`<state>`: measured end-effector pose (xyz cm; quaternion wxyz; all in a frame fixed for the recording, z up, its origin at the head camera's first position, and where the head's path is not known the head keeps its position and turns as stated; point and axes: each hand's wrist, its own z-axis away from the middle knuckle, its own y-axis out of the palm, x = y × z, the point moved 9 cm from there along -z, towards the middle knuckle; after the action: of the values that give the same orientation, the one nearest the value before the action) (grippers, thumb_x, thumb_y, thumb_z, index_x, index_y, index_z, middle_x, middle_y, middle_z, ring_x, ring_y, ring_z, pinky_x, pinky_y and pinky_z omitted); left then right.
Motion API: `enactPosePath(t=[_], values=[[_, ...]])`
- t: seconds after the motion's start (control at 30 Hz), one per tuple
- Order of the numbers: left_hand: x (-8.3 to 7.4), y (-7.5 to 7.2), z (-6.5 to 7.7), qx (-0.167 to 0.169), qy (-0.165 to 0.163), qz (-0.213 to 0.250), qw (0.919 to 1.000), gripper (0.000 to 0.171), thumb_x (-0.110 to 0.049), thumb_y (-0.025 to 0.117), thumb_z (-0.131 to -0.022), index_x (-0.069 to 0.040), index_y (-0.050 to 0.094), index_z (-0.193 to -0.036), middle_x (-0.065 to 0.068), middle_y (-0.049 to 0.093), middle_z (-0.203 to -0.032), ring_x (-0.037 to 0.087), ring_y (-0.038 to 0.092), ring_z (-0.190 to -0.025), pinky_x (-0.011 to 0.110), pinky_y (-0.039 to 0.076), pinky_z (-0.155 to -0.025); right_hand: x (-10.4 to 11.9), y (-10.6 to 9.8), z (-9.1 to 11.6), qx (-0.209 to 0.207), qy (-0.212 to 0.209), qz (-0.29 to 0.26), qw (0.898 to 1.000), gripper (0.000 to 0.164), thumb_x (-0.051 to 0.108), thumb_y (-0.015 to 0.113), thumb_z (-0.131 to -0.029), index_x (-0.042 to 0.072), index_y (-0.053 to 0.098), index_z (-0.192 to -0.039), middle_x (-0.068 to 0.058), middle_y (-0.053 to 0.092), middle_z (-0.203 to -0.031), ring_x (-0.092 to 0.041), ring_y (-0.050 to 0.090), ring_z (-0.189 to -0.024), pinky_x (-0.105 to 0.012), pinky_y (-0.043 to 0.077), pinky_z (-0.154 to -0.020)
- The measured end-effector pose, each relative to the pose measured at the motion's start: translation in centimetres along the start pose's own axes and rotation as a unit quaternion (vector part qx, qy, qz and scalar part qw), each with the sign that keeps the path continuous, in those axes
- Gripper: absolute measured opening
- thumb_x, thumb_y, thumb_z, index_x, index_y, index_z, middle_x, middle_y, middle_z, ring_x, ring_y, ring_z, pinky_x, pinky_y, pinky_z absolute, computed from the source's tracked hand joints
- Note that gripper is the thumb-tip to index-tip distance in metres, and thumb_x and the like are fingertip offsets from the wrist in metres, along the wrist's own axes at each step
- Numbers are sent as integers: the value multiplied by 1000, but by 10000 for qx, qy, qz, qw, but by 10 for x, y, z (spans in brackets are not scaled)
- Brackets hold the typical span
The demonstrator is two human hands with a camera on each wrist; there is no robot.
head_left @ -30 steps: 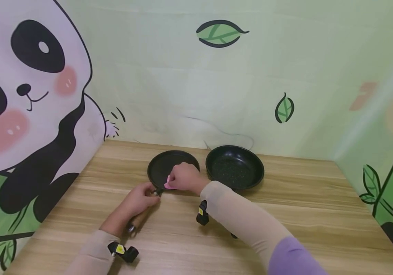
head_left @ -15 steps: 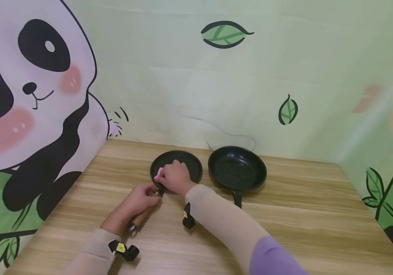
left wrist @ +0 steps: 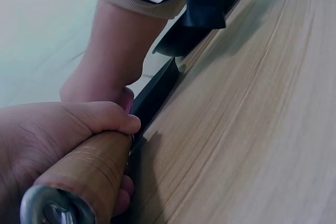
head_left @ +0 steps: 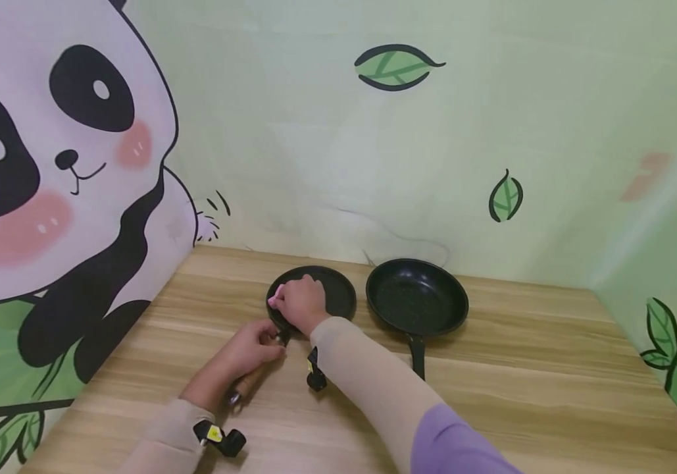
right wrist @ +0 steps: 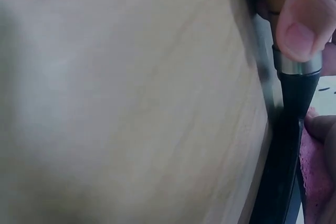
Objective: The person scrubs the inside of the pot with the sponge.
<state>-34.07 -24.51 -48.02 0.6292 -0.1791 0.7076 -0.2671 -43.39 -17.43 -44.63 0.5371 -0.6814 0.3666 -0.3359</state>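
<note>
A shallow black pan lies flat on the wooden table towards the back. My left hand grips its wooden handle close to the metal collar, thumb along the top in the left wrist view. With bent fingers my right hand pinches a pink sponge against the left side of the pan's inner surface. Only a sliver of the sponge shows in the head view; its porous pink face is partly visible beside the pan rim in the right wrist view. The right hand covers the pan's near middle.
A deeper black frying pan stands just right of the shallow one, its black handle pointing towards me and partly hidden by the right sleeve. A wall with printed leaves and a panda rises behind the table.
From the pan's near edge, my right hand has moved left and farther in with the sponge, over the pan's left side. The left hand keeps its grip on the handle.
</note>
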Motion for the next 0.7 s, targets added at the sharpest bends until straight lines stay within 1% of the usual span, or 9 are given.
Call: enactPosePath(t=[0.17,0.27,0.33,0.47,0.7], values=[[-2,7,0,36,26,-33,10000,18,-15,76,-82,-7,62,-91,0,54,-69,14,52,-63,30,43,-55,-7,4,-4,43,269,-2,9996,29,55,61,-96,35,80,-86,8,74,-93,-22,61,-96,-40,48,-83],[-3,9,0,19,23,-70,10000,17,-16,76,-82,-9,62,-90,-1,54,-67,14,51,-61,30,43,-54,-11,4,-8,27,408,1,9992,31,54,60,-96,36,79,-81,9,74,-94,-22,60,-97,-40,48,-84],[-4,8,-1,-6,45,-121,9999,17,-16,75,-82,-9,62,-91,-1,54,-67,15,52,-62,30,43,-54,-11,3,-10,-10,428,11,9991,31,54,60,-97,36,78,-79,9,75,-95,-22,60,-97,-40,48,-85],[-1,6,-2,-61,-31,-182,9998,18,-17,75,-83,-9,63,-93,0,55,-69,16,52,-63,31,43,-56,-9,2,-12,-23,250,-6,9997,31,53,60,-97,35,79,-80,9,75,-95,-22,60,-95,-40,48,-83],[4,2,0,-97,-260,-157,9995,18,-18,76,-85,-8,62,-90,0,54,-68,15,52,-62,30,43,-56,-2,4,-12,-37,-131,13,9999,27,49,60,-98,34,80,-87,8,74,-91,-22,61,-94,-39,50,-81]])
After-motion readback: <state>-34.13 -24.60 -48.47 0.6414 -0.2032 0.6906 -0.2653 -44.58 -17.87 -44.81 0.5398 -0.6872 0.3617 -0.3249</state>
